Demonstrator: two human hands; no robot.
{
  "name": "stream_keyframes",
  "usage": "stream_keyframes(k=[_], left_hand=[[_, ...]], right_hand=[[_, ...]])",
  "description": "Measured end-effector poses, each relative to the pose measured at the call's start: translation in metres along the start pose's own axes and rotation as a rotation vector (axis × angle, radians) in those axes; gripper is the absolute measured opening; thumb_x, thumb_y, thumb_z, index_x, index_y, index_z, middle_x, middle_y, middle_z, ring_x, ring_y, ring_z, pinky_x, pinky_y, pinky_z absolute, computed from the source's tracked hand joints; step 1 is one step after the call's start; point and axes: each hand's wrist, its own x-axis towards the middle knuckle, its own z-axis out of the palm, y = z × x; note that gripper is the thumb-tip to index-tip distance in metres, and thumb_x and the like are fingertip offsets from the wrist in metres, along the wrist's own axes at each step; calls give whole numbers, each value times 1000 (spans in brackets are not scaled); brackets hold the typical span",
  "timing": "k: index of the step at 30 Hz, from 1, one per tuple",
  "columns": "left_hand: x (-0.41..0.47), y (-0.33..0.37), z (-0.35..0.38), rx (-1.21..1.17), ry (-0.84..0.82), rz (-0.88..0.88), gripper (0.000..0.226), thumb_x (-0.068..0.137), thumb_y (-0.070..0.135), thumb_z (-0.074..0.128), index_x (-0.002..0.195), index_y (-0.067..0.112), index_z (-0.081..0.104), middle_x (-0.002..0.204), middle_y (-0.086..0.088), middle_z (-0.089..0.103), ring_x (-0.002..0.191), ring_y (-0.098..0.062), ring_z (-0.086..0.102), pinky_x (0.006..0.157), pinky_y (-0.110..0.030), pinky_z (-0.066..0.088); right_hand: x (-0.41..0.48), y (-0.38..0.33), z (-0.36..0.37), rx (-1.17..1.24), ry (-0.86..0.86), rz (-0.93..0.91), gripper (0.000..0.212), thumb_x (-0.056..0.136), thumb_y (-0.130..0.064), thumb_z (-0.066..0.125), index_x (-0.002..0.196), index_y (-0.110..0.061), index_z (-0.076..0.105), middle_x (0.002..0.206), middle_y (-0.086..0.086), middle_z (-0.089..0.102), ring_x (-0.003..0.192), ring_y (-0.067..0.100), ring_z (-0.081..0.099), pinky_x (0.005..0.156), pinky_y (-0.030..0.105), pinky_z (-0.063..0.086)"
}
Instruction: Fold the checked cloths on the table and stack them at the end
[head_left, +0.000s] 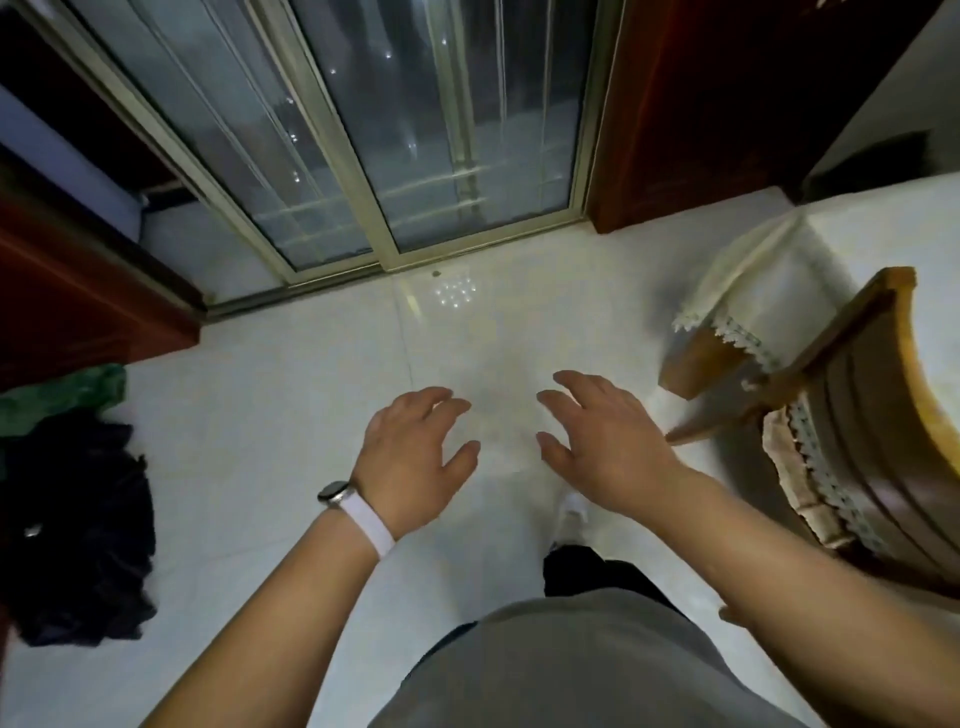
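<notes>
The person stands over a glossy white tiled floor (260, 467) with both bare arms stretched forward. The left hand (415, 447), with a white-strapped watch (358, 512) on its wrist, hangs palm down, its fingers spread and loosely bent, holding nothing. The right hand (602, 441) is just beside it, not touching it, equally relaxed and empty. At the far right stands the worktop (893, 234), draped in a cream lace-edged tablecloth (748, 280), with a curved-backed wooden chair (872, 374) on its near side. Where the checked cloths lie cannot be told from this view. A heap of dark clothing (78, 530) and a crumpled green cloth (67, 389) lie on the floor at the left. A metal-framed sliding glass door (363, 130) fills the far side.
</notes>
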Motion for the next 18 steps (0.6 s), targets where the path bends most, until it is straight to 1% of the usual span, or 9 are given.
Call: stream_keyframes(k=[3, 5, 9, 10, 12, 14, 16, 18], left_hand=[[60, 19, -13, 51, -19, 30, 55, 84, 54, 42, 123, 22, 62, 128, -4, 60, 117, -27, 55, 96, -44, 43], [97, 33, -20, 96, 17, 63, 54, 84, 53, 42, 123, 22, 62, 128, -5, 60, 116, -28, 56, 95, -43, 42], [158, 55, -30, 181, -15, 134, 54, 87, 52, 39, 127, 22, 59, 132, -6, 58, 119, -30, 54, 97, -44, 40], [169, 58, -31, 193, -23, 140, 54, 88, 52, 38, 128, 22, 59, 133, -6, 57, 120, -29, 53, 98, -44, 40], [192, 63, -32, 202, -33, 150, 56, 89, 53, 34, 128, 22, 59, 133, -5, 57, 120, -28, 53, 99, -43, 39], [214, 62, -30, 203, -50, 156, 56, 89, 55, 32, 127, 23, 60, 132, -4, 58, 120, -28, 53, 98, -43, 39], [237, 59, -27, 197, -62, 169, 54, 90, 54, 33, 125, 24, 60, 131, -4, 58, 119, -27, 54, 98, -42, 40], [261, 55, -23, 186, -58, 189, 52, 90, 53, 35, 122, 23, 63, 128, -4, 60, 116, -27, 56, 96, -42, 41]], right_hand=[[36, 33, -21, -9, 8, 10, 47, 85, -43, 56, 125, -19, 62, 137, 10, 56, 121, 31, 55, 96, 42, 46], [58, 56, -38, -36, 11, -2, 46, 84, -43, 55, 123, -19, 63, 134, 11, 58, 118, 32, 57, 94, 43, 48], [95, 94, -65, -108, -13, -4, 46, 89, -44, 56, 128, -20, 59, 139, 10, 55, 123, 31, 54, 99, 43, 45], [102, 100, -68, -109, -9, 6, 46, 89, -43, 57, 128, -20, 60, 138, 10, 55, 122, 32, 55, 98, 43, 46], [116, 111, -73, -95, -3, 33, 44, 85, -42, 59, 122, -17, 64, 130, 12, 60, 114, 33, 60, 92, 44, 49], [131, 124, -74, -81, 2, 45, 44, 83, -42, 53, 117, -17, 66, 125, 12, 63, 108, 32, 63, 88, 43, 51], [147, 135, -76, -73, -21, 65, 45, 82, -42, 49, 115, -17, 67, 124, 12, 64, 107, 32, 63, 87, 42, 51], [165, 143, -78, -72, -35, 99, 44, 81, -41, 54, 115, -17, 67, 124, 11, 63, 106, 32, 62, 87, 42, 50]])
